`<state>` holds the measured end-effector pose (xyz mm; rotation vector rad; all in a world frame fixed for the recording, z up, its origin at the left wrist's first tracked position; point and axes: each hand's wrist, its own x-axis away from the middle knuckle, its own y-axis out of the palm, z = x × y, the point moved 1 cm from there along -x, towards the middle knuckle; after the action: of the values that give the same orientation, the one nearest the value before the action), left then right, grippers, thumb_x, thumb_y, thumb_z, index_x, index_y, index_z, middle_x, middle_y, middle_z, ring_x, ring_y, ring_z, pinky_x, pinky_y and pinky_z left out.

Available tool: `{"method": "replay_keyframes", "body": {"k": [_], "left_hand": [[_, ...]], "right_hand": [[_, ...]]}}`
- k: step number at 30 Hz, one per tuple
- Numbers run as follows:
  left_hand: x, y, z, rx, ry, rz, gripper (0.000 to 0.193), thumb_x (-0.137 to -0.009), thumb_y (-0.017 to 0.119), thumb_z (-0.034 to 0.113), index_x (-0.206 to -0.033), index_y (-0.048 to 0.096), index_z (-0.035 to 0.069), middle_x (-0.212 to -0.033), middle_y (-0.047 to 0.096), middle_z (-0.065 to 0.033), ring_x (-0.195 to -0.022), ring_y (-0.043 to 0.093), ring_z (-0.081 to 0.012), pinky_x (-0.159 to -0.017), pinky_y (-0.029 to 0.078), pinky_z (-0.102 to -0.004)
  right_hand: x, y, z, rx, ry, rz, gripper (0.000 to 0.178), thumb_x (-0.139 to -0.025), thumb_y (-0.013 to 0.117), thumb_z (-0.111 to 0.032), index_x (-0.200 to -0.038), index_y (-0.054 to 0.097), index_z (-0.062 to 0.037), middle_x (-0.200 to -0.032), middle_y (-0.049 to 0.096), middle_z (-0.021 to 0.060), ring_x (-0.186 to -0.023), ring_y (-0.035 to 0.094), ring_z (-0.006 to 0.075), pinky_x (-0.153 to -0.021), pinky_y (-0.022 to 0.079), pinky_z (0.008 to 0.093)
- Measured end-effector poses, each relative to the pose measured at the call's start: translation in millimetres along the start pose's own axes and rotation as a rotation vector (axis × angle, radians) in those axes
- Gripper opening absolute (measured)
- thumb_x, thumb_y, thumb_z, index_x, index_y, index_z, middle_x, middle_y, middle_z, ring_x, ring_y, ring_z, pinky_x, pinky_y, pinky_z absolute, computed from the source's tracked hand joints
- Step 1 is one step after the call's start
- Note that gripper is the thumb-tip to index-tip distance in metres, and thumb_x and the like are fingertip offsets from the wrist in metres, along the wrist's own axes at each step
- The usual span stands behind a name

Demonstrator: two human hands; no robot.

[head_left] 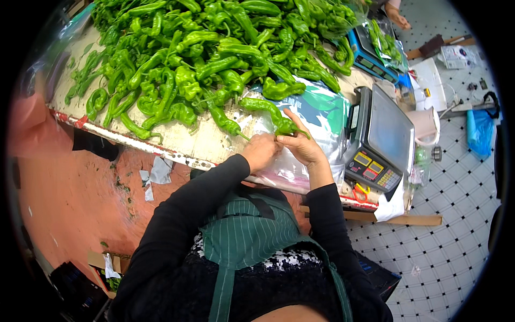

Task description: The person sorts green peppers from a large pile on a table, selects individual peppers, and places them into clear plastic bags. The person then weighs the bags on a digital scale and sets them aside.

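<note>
1. Green striped apron (244, 236) hangs on you, closest of all, with your black sleeves reaching up to the table (177, 140).
2. Your left hand (261, 152) is curled shut, pinching the clear plastic bag (300, 172) at the table edge.
3. Your right hand (301, 144) touches it, fingers closed around a green pepper (284, 126) just above the bag.
4. Beside your right hand sits a grey scale (378, 140) with coloured buttons.
5. Farther back, a big pile of green peppers (214, 48) covers the table, crowding close to your hands.
</note>
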<state>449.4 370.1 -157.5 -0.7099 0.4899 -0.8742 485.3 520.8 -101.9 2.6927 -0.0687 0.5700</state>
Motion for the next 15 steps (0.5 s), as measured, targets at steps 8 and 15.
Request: {"method": "replay_keyframes", "body": {"k": [8, 15], "left_hand": [[10, -12, 13, -0.036, 0.042, 0.010, 0.020, -0.073, 0.072, 0.016, -0.092, 0.070, 0.011, -0.091, 0.064, -0.0128, -0.091, 0.061, -0.0335, -0.077, 0.047, -0.0463], [4, 9, -5, -0.160, 0.140, -0.109, 0.024, -0.080, 0.062, 0.012, -0.102, 0.065, 0.003, -0.098, 0.067, -0.0189, -0.093, 0.062, -0.0379, -0.079, 0.049, -0.0476]], "right_hand": [[8, -6, 9, 0.200, -0.100, 0.036, 0.049, -0.092, 0.049, 0.004, -0.141, 0.047, -0.0044, -0.128, 0.057, 0.0107, -0.106, 0.061, 0.0195, -0.091, 0.051, 0.0307], [-33, 12, 28, 0.771, -0.158, 0.338, 0.101, -0.066, 0.082, -0.048, -0.143, 0.037, -0.0002, -0.129, 0.056, 0.0261, -0.112, 0.060, 0.0387, -0.095, 0.047, 0.0390]]}}
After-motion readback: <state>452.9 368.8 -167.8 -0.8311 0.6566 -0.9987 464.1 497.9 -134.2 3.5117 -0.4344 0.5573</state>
